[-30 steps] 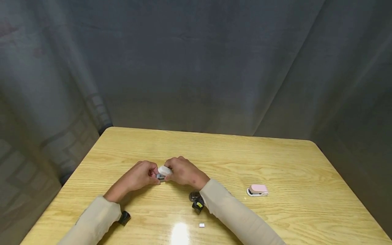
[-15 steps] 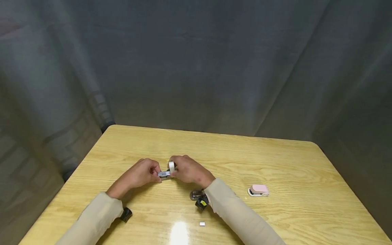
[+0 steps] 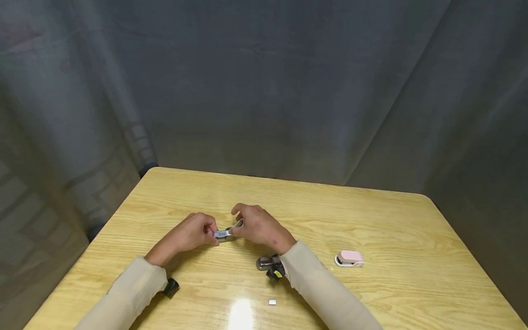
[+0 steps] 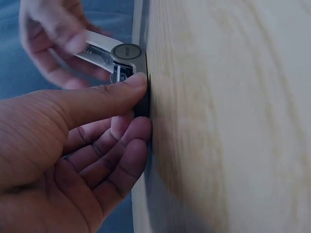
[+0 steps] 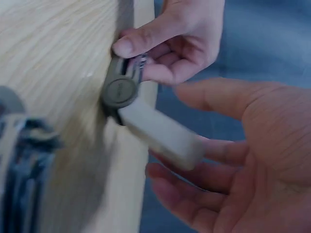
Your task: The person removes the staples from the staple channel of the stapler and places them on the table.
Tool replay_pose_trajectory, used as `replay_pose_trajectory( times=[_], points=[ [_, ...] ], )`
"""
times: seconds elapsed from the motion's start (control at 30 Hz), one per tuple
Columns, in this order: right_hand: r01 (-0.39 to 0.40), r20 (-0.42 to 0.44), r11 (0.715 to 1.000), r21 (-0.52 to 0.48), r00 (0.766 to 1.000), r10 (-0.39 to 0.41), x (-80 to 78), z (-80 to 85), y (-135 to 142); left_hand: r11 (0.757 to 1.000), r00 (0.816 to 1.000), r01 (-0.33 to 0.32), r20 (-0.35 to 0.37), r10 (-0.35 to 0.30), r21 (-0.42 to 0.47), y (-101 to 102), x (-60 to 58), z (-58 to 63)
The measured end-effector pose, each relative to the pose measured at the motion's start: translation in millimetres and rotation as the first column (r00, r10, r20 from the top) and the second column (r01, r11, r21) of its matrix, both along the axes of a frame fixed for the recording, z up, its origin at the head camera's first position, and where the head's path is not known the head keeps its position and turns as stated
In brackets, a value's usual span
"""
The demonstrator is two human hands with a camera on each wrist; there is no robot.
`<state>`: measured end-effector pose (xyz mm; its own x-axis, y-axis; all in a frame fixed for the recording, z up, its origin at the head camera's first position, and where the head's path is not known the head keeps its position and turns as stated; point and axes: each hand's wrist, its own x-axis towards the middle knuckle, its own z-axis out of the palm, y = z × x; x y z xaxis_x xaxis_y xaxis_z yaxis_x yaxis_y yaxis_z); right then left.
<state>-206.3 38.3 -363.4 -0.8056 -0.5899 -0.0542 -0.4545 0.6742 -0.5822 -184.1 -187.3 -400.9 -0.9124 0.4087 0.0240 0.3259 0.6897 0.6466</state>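
Observation:
A small stapler [image 3: 223, 234] with a grey base and a white top arm lies opened on the table, its arm swung up and back. My left hand [image 3: 191, 234] pinches the front of the base between thumb and fingers. The round hinge [image 4: 126, 52] shows just beyond the left thumb. In the right wrist view the white arm [image 5: 165, 133] sticks out toward my right hand [image 3: 260, 225]. Its fingers curve loosely behind the arm's end, while the thumb stands apart from it. Inside the base the metal staple channel is exposed.
A pink and white stapler [image 3: 349, 258] stands on the wooden table [image 3: 371, 220] to the right. Near the right wrist lies a dark, shiny stapler-like object [image 3: 265, 262], partly covered by the wrist camera [image 3: 275, 273]. A small white block [image 3: 272, 302] lies near the front.
The stapler's white arm has swung up and back toward the right, baring the channel. My right hand has moved right and its fingers have spread. The left hand keeps its pinch.

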Motion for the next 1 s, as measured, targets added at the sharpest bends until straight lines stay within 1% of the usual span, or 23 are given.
replay_pose_trajectory(
  times=[0.07,0.1,0.17,0.23,0.33,0.43,0.53,0.6,0.7,0.83,1.0],
  points=[
    [-0.01,-0.059,1.0,-0.026,0.998,0.008,3.8,5.1,-2.6,1.0,1.0,-0.007,0.004,0.007,-0.006,-0.1,0.1,0.1],
    [-0.02,-0.104,0.999,-0.03,0.994,0.017,5.6,7.7,-4.6,1.0,1.0,-0.012,0.006,0.012,-0.008,-0.2,0.1,0.0],
    [-0.041,-0.194,0.999,-0.024,0.98,0.036,9.4,12.1,-9.8,1.0,1.0,-0.016,0.004,0.016,-0.006,-0.5,-0.2,-0.1],
    [-0.046,-0.269,0.999,0.0,0.962,0.045,13.0,15.6,-16.0,1.0,1.0,-0.028,0.012,0.028,0.004,-0.7,-0.8,-0.3],
    [-0.04,-0.328,0.997,0.064,0.943,0.059,16.6,17.5,-25.0,0.999,0.999,-0.044,0.027,0.043,0.021,-1.5,-1.8,-1.1],
    [-0.047,-0.325,0.99,0.132,0.942,0.088,18.6,15.5,-32.6,0.997,0.997,-0.062,0.05,0.06,0.035,-2.0,-1.3,-2.3],
    [-0.068,-0.322,0.981,0.181,0.939,0.125,20.1,9.8,-37.3,0.997,0.997,-0.062,0.053,0.06,0.041,-2.6,-0.4,-3.8],
    [-0.069,-0.323,0.976,0.206,0.937,0.135,20.6,5.8,-38.2,0.997,0.997,-0.06,0.047,0.058,0.042,-2.1,-0.7,-4.8],
    [-0.046,-0.328,0.972,0.232,0.937,0.123,20.5,1.5,-37.7,0.997,0.998,-0.052,0.037,0.05,0.057,0.1,-1.6,-5.6],
    [-0.029,-0.319,0.969,0.244,0.941,0.108,19.9,-0.4,-36.8,0.996,0.998,-0.052,0.036,0.05,0.069,2.6,-1.5,-5.8],
    [-0.047,-0.321,0.977,0.208,0.94,0.114,19.7,-0.3,-36.1,0.997,0.999,-0.048,0.025,0.046,0.061,1.7,-1.1,-5.7]
  ],
)
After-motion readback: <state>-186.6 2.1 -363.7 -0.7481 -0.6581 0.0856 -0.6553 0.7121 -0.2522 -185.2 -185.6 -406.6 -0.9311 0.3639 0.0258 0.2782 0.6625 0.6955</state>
